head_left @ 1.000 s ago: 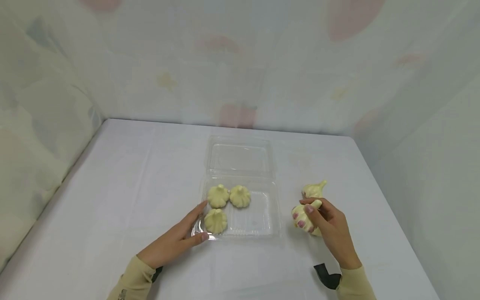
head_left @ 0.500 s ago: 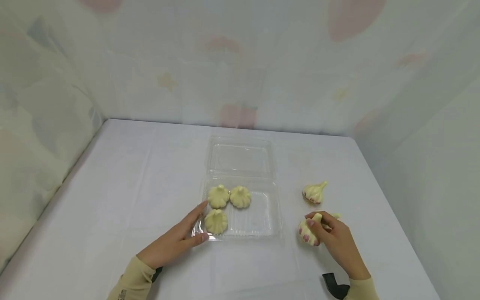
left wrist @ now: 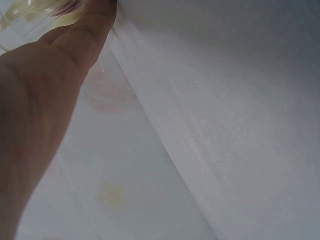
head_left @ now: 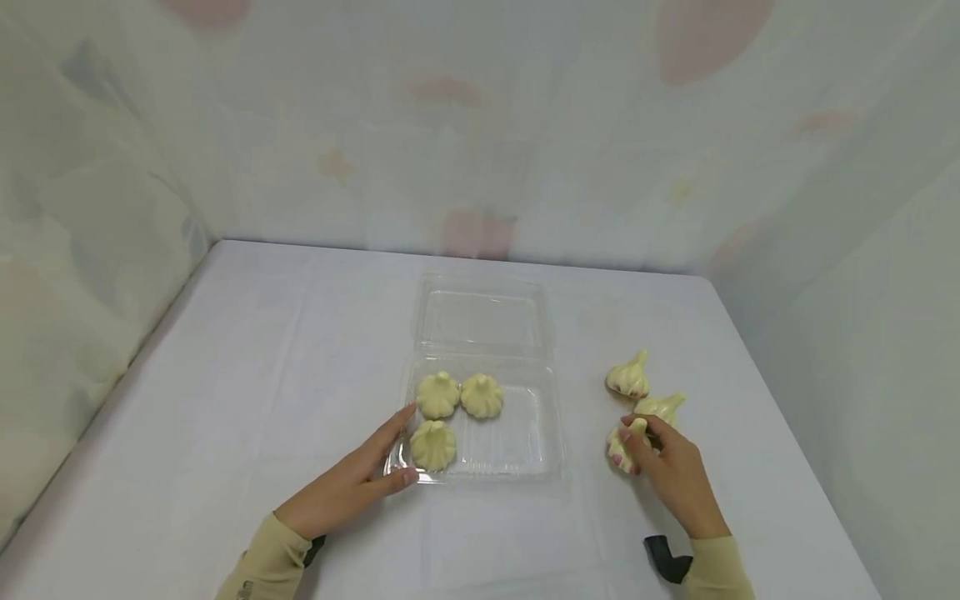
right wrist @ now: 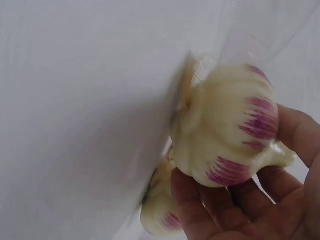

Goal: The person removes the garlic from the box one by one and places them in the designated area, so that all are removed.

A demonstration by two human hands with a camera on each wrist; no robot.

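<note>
My right hand [head_left: 675, 479] holds a garlic bulb [head_left: 619, 460] between thumb and fingers, low over the white table. In the right wrist view the garlic bulb [right wrist: 227, 122] shows purple streaks and pale roots, its stem toward the palm. Another garlic bulb [head_left: 662, 407] lies just beyond that hand, and one more garlic bulb [head_left: 628, 377] lies behind it. With fairly straight fingers, my left hand [head_left: 341, 493] touches the left front corner of a clear plastic clamshell container [head_left: 521, 442]. Three garlic bulbs [head_left: 432, 447] sit stem-up in its left half; its lid [head_left: 483, 315] is folded back.
White cloth covers the table [head_left: 315, 333]. Patterned fabric [head_left: 375, 150] hangs behind and on the left, with a plain pale side [head_left: 885, 333] on the right. A black curved piece [head_left: 666, 560] shows by the right sleeve. Another clear plastic edge [head_left: 517, 586] shows at the front.
My right hand has moved to the right with its garlic bulb, dipping toward me, then back a little. The two loose bulbs have shifted and turned on the table. My left hand keeps its place.
</note>
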